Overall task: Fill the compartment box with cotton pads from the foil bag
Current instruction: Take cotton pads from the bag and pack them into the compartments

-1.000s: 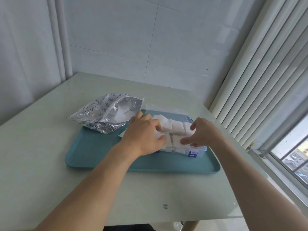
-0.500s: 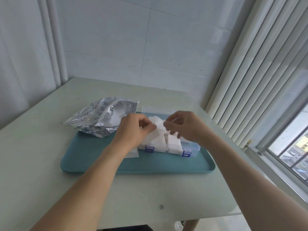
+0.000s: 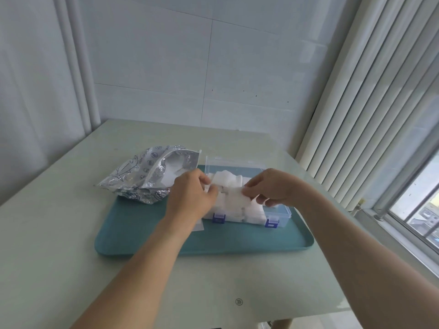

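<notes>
Both hands (image 3: 235,193) pinching one cotton pad (image 3: 234,191), just above open compartment box (image 3: 282,211)

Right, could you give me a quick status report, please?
Left hand and right hand pinch one white cotton pad over the clear plastic compartment box. Box nearly full. Nothing blocking.

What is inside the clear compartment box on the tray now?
The compartment box holds white cotton pads piled above its rim. The left hand and right hand, both pinching a pad, cover parts of it; its dividers cannot be seen.
</notes>
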`<move>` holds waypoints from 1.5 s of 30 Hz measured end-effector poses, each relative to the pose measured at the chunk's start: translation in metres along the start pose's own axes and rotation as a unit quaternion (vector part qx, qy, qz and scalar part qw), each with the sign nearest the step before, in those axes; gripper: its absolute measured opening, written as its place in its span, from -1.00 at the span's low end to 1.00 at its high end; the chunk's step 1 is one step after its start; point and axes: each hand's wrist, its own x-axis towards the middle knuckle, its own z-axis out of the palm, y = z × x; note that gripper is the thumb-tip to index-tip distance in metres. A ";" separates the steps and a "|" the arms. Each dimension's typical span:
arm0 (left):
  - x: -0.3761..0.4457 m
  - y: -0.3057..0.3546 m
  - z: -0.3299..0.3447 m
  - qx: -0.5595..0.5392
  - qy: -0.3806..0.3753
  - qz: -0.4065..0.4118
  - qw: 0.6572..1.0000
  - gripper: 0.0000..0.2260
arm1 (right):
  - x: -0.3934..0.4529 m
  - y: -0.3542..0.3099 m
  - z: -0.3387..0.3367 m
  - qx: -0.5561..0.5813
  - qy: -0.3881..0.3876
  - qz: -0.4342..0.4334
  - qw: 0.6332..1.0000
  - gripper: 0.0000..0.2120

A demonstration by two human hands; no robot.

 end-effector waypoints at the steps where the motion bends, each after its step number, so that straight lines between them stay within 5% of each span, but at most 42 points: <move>1: -0.001 -0.001 0.001 0.011 -0.018 -0.003 1.000 -0.87 | 0.001 -0.001 0.003 -0.039 -0.006 0.003 0.999 -0.93; 12: -0.002 -0.006 -0.001 0.036 -0.022 -0.027 0.999 -0.85 | 0.009 0.000 0.050 -0.264 0.178 -0.094 0.943 -0.81; 19: -0.006 0.000 0.003 0.050 -0.022 -0.005 0.999 -0.86 | 0.002 -0.008 0.015 -0.258 -0.029 -0.131 0.957 -0.82; 24: -0.008 0.004 -0.001 0.050 -0.032 -0.010 0.998 -0.92 | 0.007 -0.006 0.027 -0.266 0.019 -0.181 0.947 -0.81; 30: 0.004 0.011 -0.025 0.092 -0.081 -0.030 0.992 -0.74 | 0.007 -0.007 0.021 -0.263 0.066 -0.197 0.942 -0.79; 34: 0.011 0.007 -0.048 0.135 -0.077 -0.014 0.988 -0.81 | 0.007 -0.006 0.020 -0.270 0.013 -0.194 0.943 -0.89; 38: 0.007 -0.002 -0.066 0.244 -0.185 0.012 0.952 -0.84 | 0.006 -0.008 0.008 -0.295 -0.046 -0.159 0.941 -0.72; 45: 0.002 0.007 -0.058 0.340 -0.271 -0.013 0.900 -0.44 | 0.003 -0.009 0.012 -0.335 0.015 -0.175 0.926 -0.67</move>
